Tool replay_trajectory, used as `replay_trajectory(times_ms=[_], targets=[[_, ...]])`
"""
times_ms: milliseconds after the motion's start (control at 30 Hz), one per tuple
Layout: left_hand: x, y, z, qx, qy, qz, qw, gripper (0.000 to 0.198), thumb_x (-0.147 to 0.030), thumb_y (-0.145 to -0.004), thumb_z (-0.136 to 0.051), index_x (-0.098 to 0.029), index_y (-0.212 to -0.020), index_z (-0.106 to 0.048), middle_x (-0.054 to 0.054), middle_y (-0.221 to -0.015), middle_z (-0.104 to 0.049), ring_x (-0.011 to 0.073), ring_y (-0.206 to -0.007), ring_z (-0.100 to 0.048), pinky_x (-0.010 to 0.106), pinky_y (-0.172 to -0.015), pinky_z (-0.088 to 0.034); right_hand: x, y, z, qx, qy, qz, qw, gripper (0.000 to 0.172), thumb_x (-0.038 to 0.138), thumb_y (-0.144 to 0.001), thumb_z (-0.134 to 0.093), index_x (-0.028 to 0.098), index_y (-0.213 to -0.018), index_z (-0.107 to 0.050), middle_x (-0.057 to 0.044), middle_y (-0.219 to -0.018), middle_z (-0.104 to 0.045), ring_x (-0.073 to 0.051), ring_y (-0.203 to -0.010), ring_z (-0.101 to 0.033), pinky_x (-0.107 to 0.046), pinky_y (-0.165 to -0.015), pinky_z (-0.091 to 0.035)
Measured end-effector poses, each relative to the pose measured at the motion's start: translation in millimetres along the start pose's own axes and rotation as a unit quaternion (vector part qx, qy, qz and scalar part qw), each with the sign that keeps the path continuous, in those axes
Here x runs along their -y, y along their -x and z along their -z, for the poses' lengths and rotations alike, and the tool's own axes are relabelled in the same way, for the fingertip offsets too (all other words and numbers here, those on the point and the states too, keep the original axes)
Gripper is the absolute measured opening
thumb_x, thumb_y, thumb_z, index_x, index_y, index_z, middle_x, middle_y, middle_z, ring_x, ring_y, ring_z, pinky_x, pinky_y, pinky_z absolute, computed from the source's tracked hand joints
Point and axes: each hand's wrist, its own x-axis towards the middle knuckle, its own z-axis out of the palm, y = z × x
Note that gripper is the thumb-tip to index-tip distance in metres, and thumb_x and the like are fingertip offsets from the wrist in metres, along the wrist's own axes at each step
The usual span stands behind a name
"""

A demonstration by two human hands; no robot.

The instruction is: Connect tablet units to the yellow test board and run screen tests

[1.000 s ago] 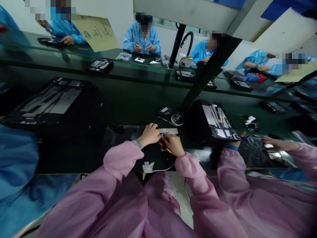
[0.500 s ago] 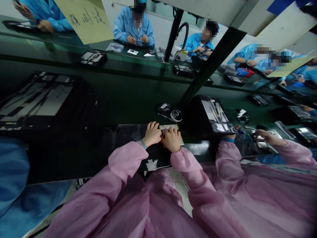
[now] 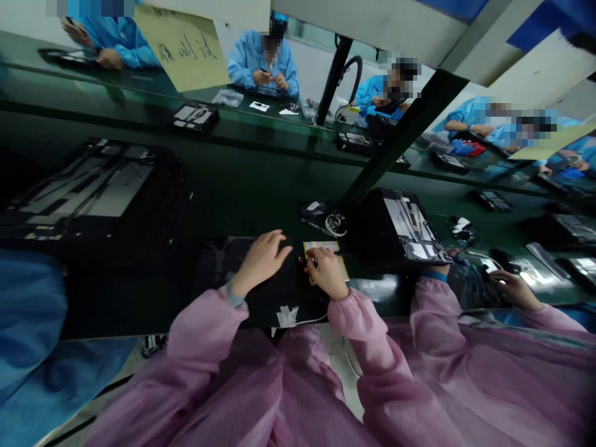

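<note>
My left hand is over a flat, dark, glossy panel on the dark green bench. Its thumb stands apart from the other fingers, and nothing shows between them. My right hand is just to the right, with curled fingers pinched around a small dark piece that I cannot make out. Under and behind that hand lies a pale sheet with yellow edges. White crumpled tape sticks at the bench's front edge, in front of my hands.
A black mouse-shaped thing and a round coil lie behind the sheet. Stacks of opened device housings stand at right and left. A co-worker's pink-sleeved arm is close at my right. Others sit across the bench.
My left hand has moved left, away from my right hand, and its fingers have opened. My right hand stays by the yellow-edged sheet, now with curled fingers. The whole view has shifted slightly.
</note>
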Motion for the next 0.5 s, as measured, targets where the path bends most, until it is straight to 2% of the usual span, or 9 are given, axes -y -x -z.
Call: replay_trajectory(times_ms=[67, 133, 233, 300, 400, 500], targets=[[30, 34, 17.0, -0.061, -0.037, 0.094, 0.993, 0.036, -0.037, -0.094, -0.041, -0.014, -0.116, -0.058, 0.017, -0.125, -0.061, 0.0302, -0.117, -0.056, 0.045, -0.102, -0.043, 5, -1, -4, 0.021, -0.066, 0.012, 0.998, 0.020, 0.023, -0.092, -0.052, 0.018, -0.106, -0.065, -0.005, -0.094, -0.069, -0.019, -0.095, -0.060, -0.028, -0.085, -0.041], [59, 68, 27.0, -0.108, -0.080, 0.182, 0.974, 0.034, -0.036, -0.093, -0.041, -0.014, -0.111, -0.059, 0.020, -0.126, -0.059, 0.0359, -0.121, -0.053, 0.052, -0.101, -0.042, 13, -4, -10, 0.037, -0.097, 0.004, 0.995, 0.023, 0.027, -0.091, -0.057, 0.017, -0.110, -0.064, -0.005, -0.090, -0.070, -0.020, -0.094, -0.062, -0.028, -0.083, -0.042], [82, 101, 34.8, -0.133, -0.046, 0.219, 0.965, 0.032, -0.033, -0.089, -0.042, -0.013, -0.106, -0.060, 0.021, -0.128, -0.057, 0.0363, -0.124, -0.052, 0.052, -0.103, -0.041, 22, -11, -18, 0.040, -0.117, -0.015, 0.992, 0.028, 0.031, -0.089, -0.061, 0.014, -0.111, -0.063, -0.006, -0.086, -0.070, -0.021, -0.089, -0.064, -0.029, -0.079, -0.044], [84, 106, 39.9, -0.135, 0.010, 0.244, 0.960, 0.030, -0.032, -0.088, -0.044, -0.016, -0.106, -0.061, 0.018, -0.121, -0.063, 0.0333, -0.116, -0.058, 0.049, -0.101, -0.044, 25, -14, -20, 0.039, -0.131, -0.026, 0.990, 0.025, 0.029, -0.087, -0.061, 0.015, -0.108, -0.063, -0.005, -0.083, -0.069, -0.021, -0.084, -0.065, -0.029, -0.076, -0.045], [81, 100, 48.8, -0.145, 0.102, 0.272, 0.946, 0.028, -0.031, -0.085, -0.048, -0.021, -0.108, -0.062, 0.011, -0.113, -0.067, 0.0294, -0.106, -0.064, 0.047, -0.098, -0.047, 26, -14, -14, 0.010, -0.170, -0.019, 0.985, 0.022, 0.025, -0.084, -0.061, 0.018, -0.105, -0.060, -0.002, -0.080, -0.066, -0.019, -0.076, -0.064, -0.029, -0.072, -0.046], [80, 96, 56.7, -0.232, 0.194, 0.281, 0.911, 0.033, -0.030, -0.081, -0.055, -0.021, -0.113, -0.061, 0.011, -0.123, -0.061, 0.0280, -0.111, -0.062, 0.046, -0.099, -0.048, 30, -8, 5, -0.047, -0.236, 0.015, 0.971, 0.024, 0.025, -0.083, -0.060, 0.019, -0.106, -0.054, 0.000, -0.078, -0.062, -0.017, -0.070, -0.061, -0.030, -0.070, -0.047]])
